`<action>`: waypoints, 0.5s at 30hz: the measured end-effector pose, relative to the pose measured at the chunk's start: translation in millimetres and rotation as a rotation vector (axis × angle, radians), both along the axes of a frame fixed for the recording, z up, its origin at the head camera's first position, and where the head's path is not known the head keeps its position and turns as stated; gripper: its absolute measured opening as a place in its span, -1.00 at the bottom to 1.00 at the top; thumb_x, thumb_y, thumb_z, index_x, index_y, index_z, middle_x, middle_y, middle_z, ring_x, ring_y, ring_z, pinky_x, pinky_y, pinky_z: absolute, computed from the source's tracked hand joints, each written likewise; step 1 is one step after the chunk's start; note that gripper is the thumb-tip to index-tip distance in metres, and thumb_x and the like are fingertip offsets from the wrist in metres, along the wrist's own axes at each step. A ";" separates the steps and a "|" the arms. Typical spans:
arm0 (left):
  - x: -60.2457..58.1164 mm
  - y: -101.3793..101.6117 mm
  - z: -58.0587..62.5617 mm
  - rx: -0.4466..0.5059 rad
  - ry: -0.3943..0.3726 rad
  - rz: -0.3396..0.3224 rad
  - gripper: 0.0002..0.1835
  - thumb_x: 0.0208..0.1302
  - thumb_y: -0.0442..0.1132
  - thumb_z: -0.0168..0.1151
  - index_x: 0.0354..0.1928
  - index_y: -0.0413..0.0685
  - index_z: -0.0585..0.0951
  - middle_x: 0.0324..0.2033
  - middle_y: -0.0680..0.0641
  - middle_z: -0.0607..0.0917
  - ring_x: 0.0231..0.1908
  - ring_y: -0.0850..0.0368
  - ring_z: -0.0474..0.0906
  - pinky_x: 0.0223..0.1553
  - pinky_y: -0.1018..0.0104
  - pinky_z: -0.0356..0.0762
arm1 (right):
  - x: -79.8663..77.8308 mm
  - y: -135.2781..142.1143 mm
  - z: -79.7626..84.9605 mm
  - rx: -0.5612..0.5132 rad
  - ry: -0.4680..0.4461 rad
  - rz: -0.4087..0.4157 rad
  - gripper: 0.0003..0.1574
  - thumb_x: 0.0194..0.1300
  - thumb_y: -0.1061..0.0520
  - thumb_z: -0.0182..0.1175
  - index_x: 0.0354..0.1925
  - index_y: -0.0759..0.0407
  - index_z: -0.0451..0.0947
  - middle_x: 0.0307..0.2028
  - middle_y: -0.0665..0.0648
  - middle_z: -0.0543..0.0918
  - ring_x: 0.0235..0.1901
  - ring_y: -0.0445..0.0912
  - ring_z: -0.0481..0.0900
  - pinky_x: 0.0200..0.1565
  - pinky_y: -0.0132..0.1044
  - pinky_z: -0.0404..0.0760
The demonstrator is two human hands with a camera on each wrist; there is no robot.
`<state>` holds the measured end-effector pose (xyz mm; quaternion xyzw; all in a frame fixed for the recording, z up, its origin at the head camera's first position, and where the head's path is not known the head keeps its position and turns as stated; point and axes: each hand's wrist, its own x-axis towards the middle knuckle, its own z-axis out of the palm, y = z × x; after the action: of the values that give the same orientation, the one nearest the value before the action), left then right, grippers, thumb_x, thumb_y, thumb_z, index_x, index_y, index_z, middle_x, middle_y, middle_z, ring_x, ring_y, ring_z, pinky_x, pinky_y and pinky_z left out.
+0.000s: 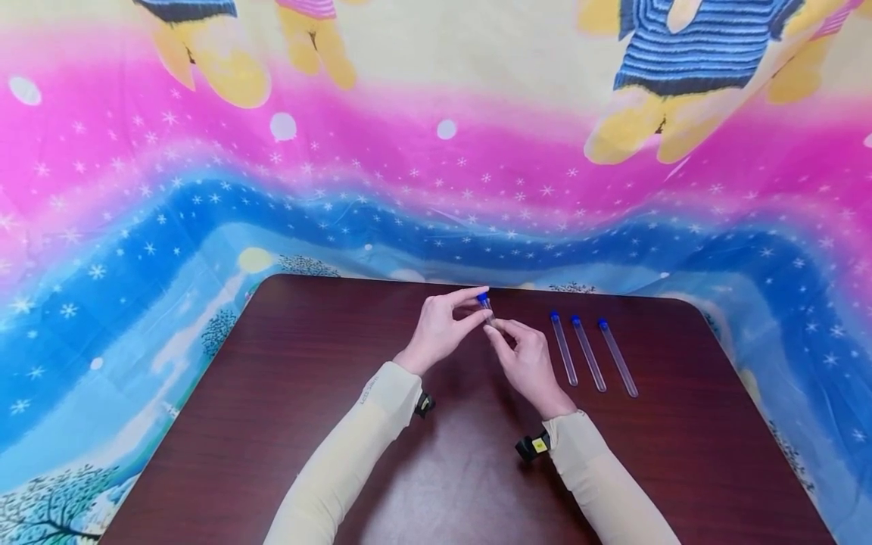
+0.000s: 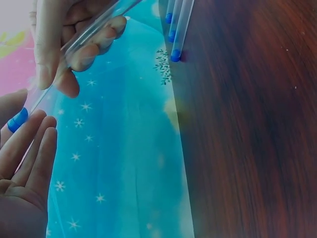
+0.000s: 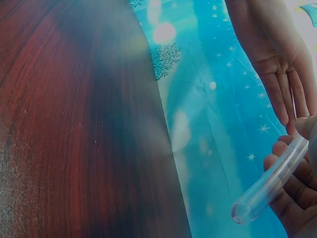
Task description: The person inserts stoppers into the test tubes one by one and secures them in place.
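Both hands hold one clear test tube [image 3: 265, 191] above the far part of the table. Its blue cap [image 2: 18, 120] sits at the tube's end, between the thumb and fingers of my left hand [image 1: 441, 327]. The other fingers of that hand are nearly straight in the left wrist view. My right hand [image 1: 530, 362] grips the tube's body below the cap, with fingers curled round it and the thumb pressing along it. In the right wrist view the tube's rounded lower end sticks out past the right hand. Whether the cap is fully seated cannot be made out.
To the right of the hands, three similar test tubes [image 1: 589, 354] with blue caps lie side by side on the dark brown wooden table [image 1: 306, 363]. Their caps point to the far edge. A colourful printed cloth [image 1: 409, 174] hangs behind the table and around its sides.
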<state>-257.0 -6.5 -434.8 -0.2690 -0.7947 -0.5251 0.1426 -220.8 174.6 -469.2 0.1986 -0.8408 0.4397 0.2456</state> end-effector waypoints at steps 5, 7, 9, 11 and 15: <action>-0.4 2.4 -2.8 0.008 0.004 -0.018 -0.56 0.29 -0.26 0.46 0.21 -0.04 0.68 -0.16 -0.08 0.80 -0.21 0.12 0.76 -0.12 0.14 0.70 | 0.5 2.3 -2.3 -0.001 -0.037 -0.006 -0.75 0.43 0.05 0.32 -0.05 0.15 0.77 -0.32 -0.03 0.76 -0.46 -0.22 0.61 -0.40 -0.27 0.59; -1.1 3.4 -4.4 0.015 -0.005 -0.029 -0.56 0.29 -0.26 0.45 0.22 -0.06 0.68 -0.16 -0.10 0.79 -0.21 0.04 0.77 -0.11 0.07 0.70 | 0.7 3.2 -3.4 -0.005 -0.052 -0.001 -0.74 0.44 0.03 0.30 -0.06 0.14 0.77 -0.38 -0.06 0.74 -0.47 -0.24 0.63 -0.40 -0.28 0.61; -1.5 4.3 -5.4 0.016 -0.012 -0.039 -0.56 0.30 -0.26 0.45 0.22 -0.07 0.67 -0.15 -0.11 0.79 -0.20 0.01 0.77 -0.11 0.04 0.70 | 0.9 4.2 -4.3 -0.009 -0.060 0.004 -0.74 0.45 0.02 0.29 -0.06 0.15 0.77 -0.41 -0.07 0.72 -0.47 -0.24 0.64 -0.41 -0.28 0.63; -1.9 4.9 -5.2 0.003 -0.004 -0.039 -0.56 0.31 -0.25 0.44 0.23 -0.07 0.67 -0.15 -0.11 0.79 -0.19 0.04 0.76 -0.10 0.06 0.70 | 0.1 5.1 -5.3 -0.014 -0.065 0.007 -0.73 0.46 0.02 0.29 -0.06 0.15 0.77 -0.41 -0.06 0.72 -0.48 -0.22 0.65 -0.42 -0.29 0.63; -2.9 6.4 -0.7 -0.043 0.027 -0.029 -0.55 0.33 -0.21 0.42 0.25 -0.03 0.65 -0.12 -0.06 0.79 -0.15 0.16 0.74 -0.06 0.26 0.67 | -3.2 7.1 -4.6 -0.024 -0.058 0.001 -0.73 0.46 0.02 0.28 -0.06 0.15 0.76 -0.43 -0.04 0.71 -0.50 -0.19 0.64 -0.45 -0.32 0.61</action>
<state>-259.8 -0.1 -435.5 -0.2906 -0.7997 -0.5064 0.1400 -224.0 181.7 -473.9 0.1830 -0.8422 0.4553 0.2233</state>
